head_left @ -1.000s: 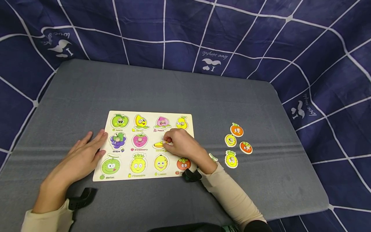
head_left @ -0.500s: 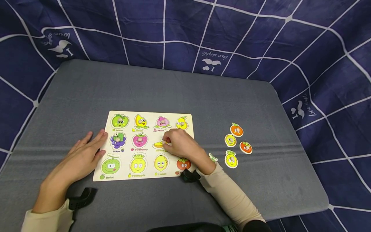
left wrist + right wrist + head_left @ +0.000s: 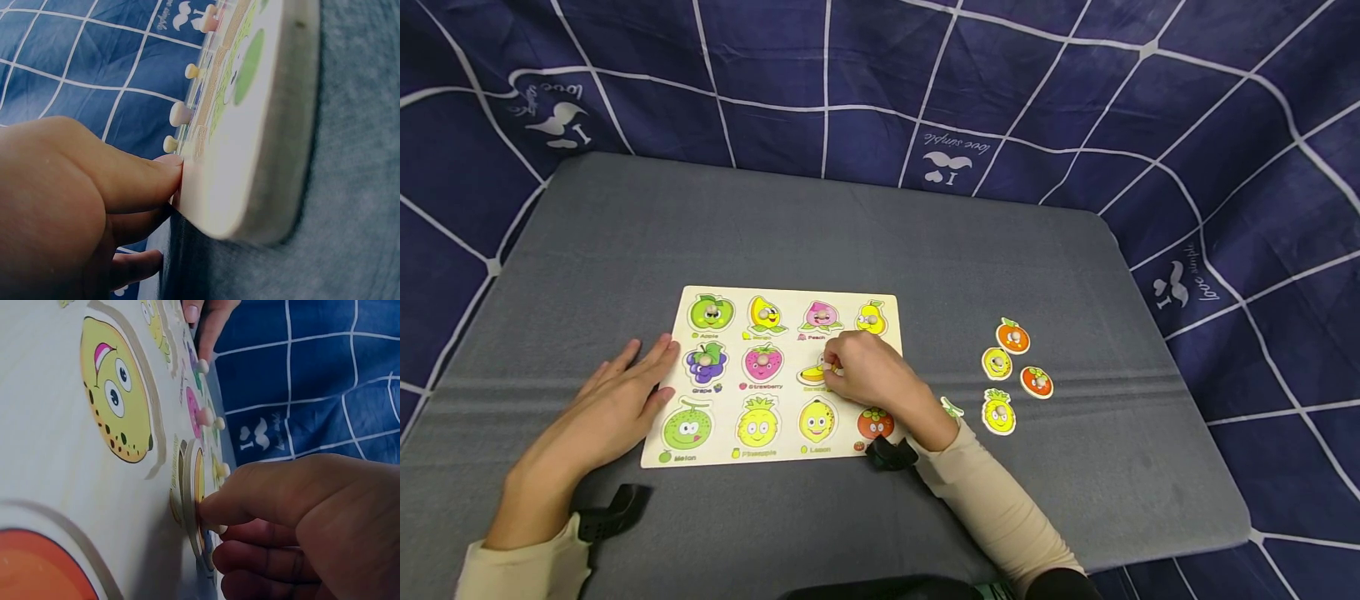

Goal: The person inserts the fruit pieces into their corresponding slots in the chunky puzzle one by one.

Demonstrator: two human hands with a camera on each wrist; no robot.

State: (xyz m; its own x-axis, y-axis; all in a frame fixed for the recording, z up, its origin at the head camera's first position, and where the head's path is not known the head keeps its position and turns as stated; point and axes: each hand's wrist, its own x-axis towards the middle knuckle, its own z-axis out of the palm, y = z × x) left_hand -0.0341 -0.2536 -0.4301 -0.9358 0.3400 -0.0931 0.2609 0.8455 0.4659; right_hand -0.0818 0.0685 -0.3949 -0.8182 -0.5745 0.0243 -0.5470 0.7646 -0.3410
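A pale wooden fruit puzzle board lies on the grey table. My right hand pinches the knob of the banana piece over the board's banana slot, in the middle row. In the right wrist view that piece stands slightly tilted, one edge proud of the board, and my fingers hide part of it. Along the board's left edge rests my left hand, fingers extended. Its thumb touches the board's edge in the left wrist view. Knobbed pieces such as the grape and strawberry sit in their slots.
To the right of the board lie several loose pieces: an orange, a lemon, a tomato and a pineapple. Another green-topped piece is partly hidden by my right wrist. A blue checked cloth hangs behind the table.
My right wrist has shifted very slightly to the left, while the fingers stay on the banana piece. The left hand and the loose pieces have stayed put.
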